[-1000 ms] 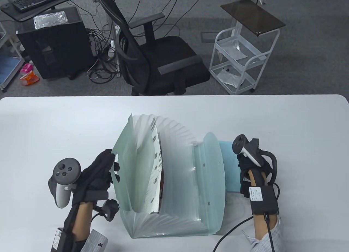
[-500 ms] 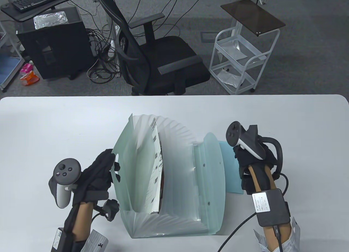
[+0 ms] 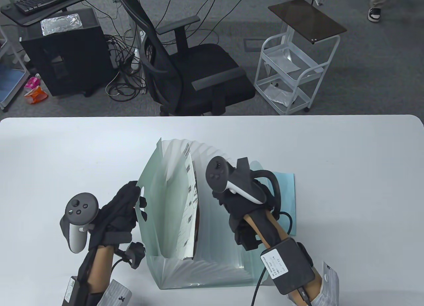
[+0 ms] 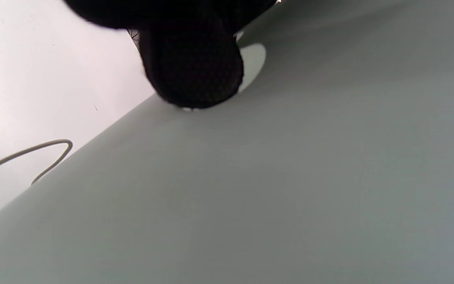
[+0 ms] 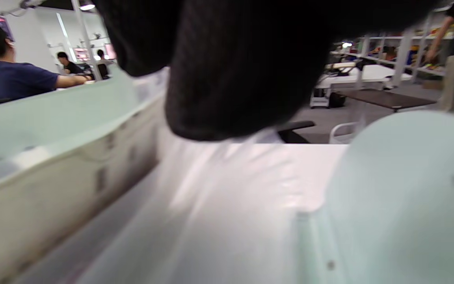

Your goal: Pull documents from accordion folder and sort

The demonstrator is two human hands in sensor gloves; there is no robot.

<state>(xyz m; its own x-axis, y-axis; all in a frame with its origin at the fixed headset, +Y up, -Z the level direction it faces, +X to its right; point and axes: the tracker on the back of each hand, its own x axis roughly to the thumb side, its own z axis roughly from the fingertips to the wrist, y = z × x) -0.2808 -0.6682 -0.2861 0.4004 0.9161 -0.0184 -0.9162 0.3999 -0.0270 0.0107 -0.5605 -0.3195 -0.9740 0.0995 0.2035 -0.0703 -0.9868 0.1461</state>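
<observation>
A translucent pale green accordion folder (image 3: 155, 193) stands fanned open at the table's middle. A white document with printed labels (image 3: 187, 206) stands in one of its left pockets. My left hand (image 3: 132, 203) grips the folder's left cover by its cutout; the left wrist view shows a fingertip (image 4: 191, 67) pressing that cover (image 4: 290, 177). My right hand (image 3: 222, 200) hovers over the folder's pleated pockets, holding nothing. In the right wrist view its fingers (image 5: 235, 79) hang above the pleats, between the document (image 5: 53, 189) and the folder flap (image 5: 400, 189). A light blue sheet (image 3: 286, 190) lies flat right of the folder.
The white table (image 3: 347, 160) spreads wide on both sides of the folder. A black office chair (image 3: 198, 70) and a white cart (image 3: 291, 70) stand beyond its far edge. A cable (image 3: 258, 286) trails from my right forearm.
My right hand has left the blue sheet on the table and moved left, over the folder's pockets. My left hand and the folder have not moved.
</observation>
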